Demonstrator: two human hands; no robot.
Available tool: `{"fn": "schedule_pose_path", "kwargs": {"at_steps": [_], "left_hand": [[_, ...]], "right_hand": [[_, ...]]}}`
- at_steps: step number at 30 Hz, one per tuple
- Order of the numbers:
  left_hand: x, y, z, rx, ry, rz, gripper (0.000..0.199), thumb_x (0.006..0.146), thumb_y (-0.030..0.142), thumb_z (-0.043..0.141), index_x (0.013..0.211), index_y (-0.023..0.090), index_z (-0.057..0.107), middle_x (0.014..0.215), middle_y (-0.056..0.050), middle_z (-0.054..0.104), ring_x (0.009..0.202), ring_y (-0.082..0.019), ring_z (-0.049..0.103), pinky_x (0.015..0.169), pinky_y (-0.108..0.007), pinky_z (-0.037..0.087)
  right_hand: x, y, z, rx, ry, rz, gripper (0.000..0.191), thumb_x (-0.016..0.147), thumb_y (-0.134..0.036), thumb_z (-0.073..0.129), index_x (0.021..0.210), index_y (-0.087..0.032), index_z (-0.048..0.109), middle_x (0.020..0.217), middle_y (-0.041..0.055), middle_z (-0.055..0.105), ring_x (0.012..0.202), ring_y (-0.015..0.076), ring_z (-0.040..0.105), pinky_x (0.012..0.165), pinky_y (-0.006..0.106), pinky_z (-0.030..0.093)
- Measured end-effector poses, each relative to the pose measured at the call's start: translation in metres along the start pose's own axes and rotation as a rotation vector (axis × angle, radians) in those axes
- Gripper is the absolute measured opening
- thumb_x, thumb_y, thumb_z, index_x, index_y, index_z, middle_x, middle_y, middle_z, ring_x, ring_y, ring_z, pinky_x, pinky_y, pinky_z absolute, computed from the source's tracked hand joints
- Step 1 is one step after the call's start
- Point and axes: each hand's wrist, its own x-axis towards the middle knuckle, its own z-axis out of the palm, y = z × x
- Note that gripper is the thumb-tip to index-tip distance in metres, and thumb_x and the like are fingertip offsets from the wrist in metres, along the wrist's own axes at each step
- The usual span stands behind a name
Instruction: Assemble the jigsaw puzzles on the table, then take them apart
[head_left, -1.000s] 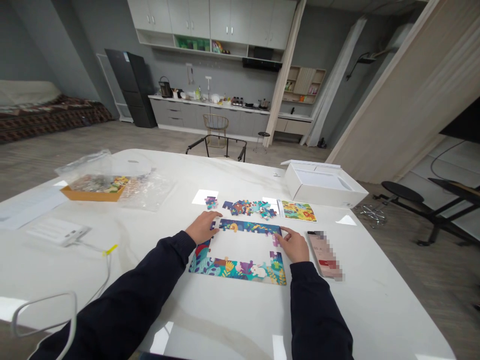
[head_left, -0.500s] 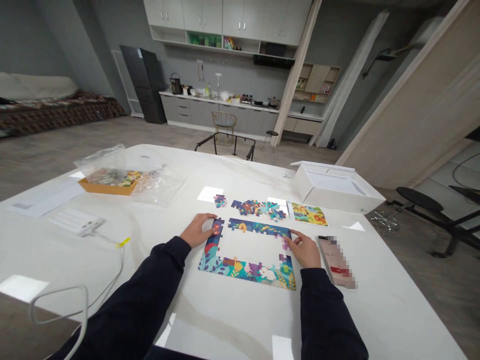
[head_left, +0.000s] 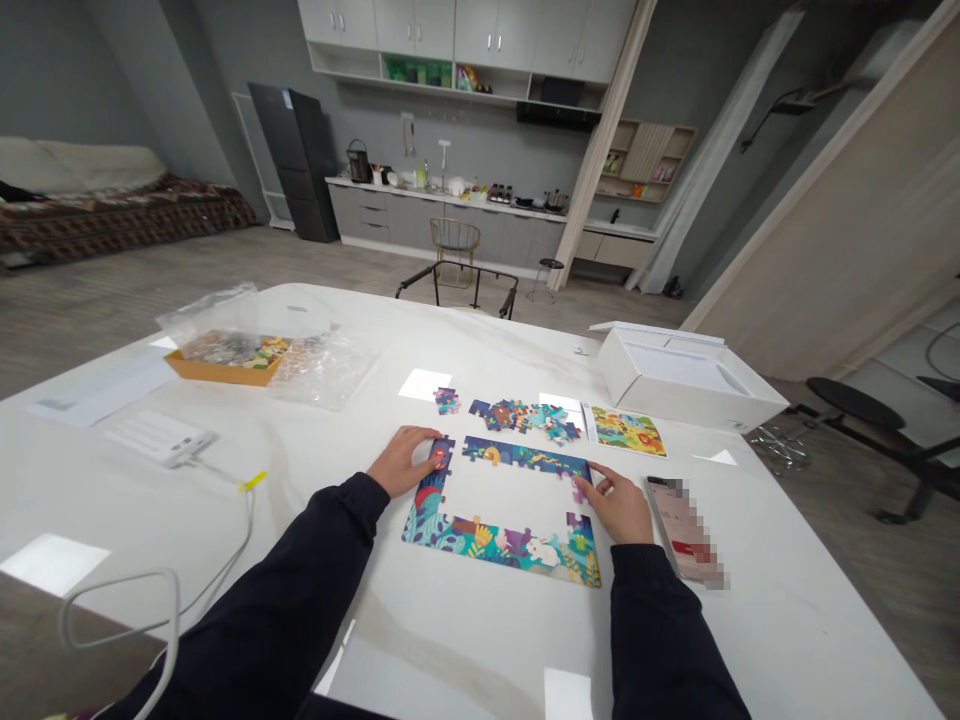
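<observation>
- Change: left hand (head_left: 401, 462) has slid onto the top of the puzzle's left edge; right hand (head_left: 621, 510) has moved in to the right end of the top strip.
- Left hand: lying flat, fingers together, fingertips pressing the left-edge piece (head_left: 441, 457); nothing lifted.
- Right hand: half-open, forefinger extended and touching the top strip, other fingers loosely curled; not pinching anything visible.
- Jigsaw frame (head_left: 499, 545): lying flat between the hands on the white table (head_left: 810, 610), centre open, right side gapped.
- Phone (head_left: 682, 530): lying just right of the right hand, screen pixelated.
- Loose puzzle pieces (head_left: 525, 420): sitting in a cluster just beyond the frame, a small group (head_left: 447, 401) to their left.
- Picture card (head_left: 628, 431): lying beside the pieces.
- Farther out: orange tray (head_left: 225, 365) sitting left, white box (head_left: 682, 380) right.
</observation>
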Motion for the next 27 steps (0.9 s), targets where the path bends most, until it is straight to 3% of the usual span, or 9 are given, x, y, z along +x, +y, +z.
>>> {"fn": "schedule_pose_path", "kwargs": {"at_steps": [4,8,11,15,21,27], "left_hand": [[-0.001,-0.002,0.001,0.004,0.011,-0.016,0.034,0.088,0.034,0.066,0.119,0.022,0.066,0.121,-0.009,0.070,0.119,-0.029,0.058,0.108,-0.046,0.046],[0.012,0.007,0.009,0.110,0.048,-0.137,0.030,0.086,0.029,0.065,0.114,0.020,0.067,0.111,-0.009,0.072,0.110,-0.030,0.062,0.102,-0.047,0.048],[0.038,0.026,0.022,0.185,-0.010,-0.150,0.031,0.084,0.027,0.066,0.114,0.020,0.065,0.110,-0.009,0.072,0.104,-0.031,0.063,0.097,-0.046,0.050],[0.084,0.044,0.046,0.184,-0.105,-0.144,0.040,0.081,0.020,0.069,0.120,0.018,0.061,0.120,-0.011,0.069,0.114,-0.030,0.062,0.105,-0.043,0.046],[0.131,0.022,0.063,0.162,-0.132,-0.231,0.053,0.074,0.004,0.068,0.124,0.020,0.058,0.124,-0.011,0.070,0.112,-0.029,0.065,0.099,-0.040,0.049],[0.138,0.006,0.059,0.134,-0.081,-0.232,0.039,0.068,0.014,0.079,0.103,0.019,0.065,0.100,-0.010,0.071,0.103,-0.031,0.065,0.095,-0.044,0.050]], "right_hand": [[0.000,-0.001,0.000,0.001,0.002,0.005,0.050,0.086,-0.057,0.063,0.124,-0.026,0.072,0.070,-0.0014,0.068,0.075,0.0213,0.068,0.064,0.028,0.040],[0.000,0.000,0.001,0.003,0.017,0.007,0.048,0.088,-0.055,0.062,0.125,-0.026,0.072,0.070,-0.0011,0.069,0.074,0.0210,0.068,0.063,0.027,0.040],[0.000,0.001,0.002,0.005,0.018,0.014,0.047,0.089,-0.054,0.062,0.125,-0.026,0.072,0.070,-0.0011,0.069,0.073,0.0207,0.068,0.063,0.027,0.039],[-0.001,-0.003,0.000,0.014,0.016,0.026,0.046,0.090,-0.052,0.061,0.127,-0.026,0.071,0.069,-0.0017,0.069,0.074,0.0202,0.068,0.063,0.027,0.040],[-0.003,-0.009,-0.005,0.012,0.002,0.053,0.044,0.091,-0.051,0.061,0.125,-0.026,0.072,0.069,-0.0015,0.068,0.074,0.0199,0.067,0.063,0.026,0.039],[-0.003,-0.009,-0.007,0.010,-0.004,0.042,0.044,0.092,-0.050,0.061,0.126,-0.025,0.071,0.068,-0.0013,0.069,0.076,0.0202,0.068,0.064,0.026,0.039]]}}
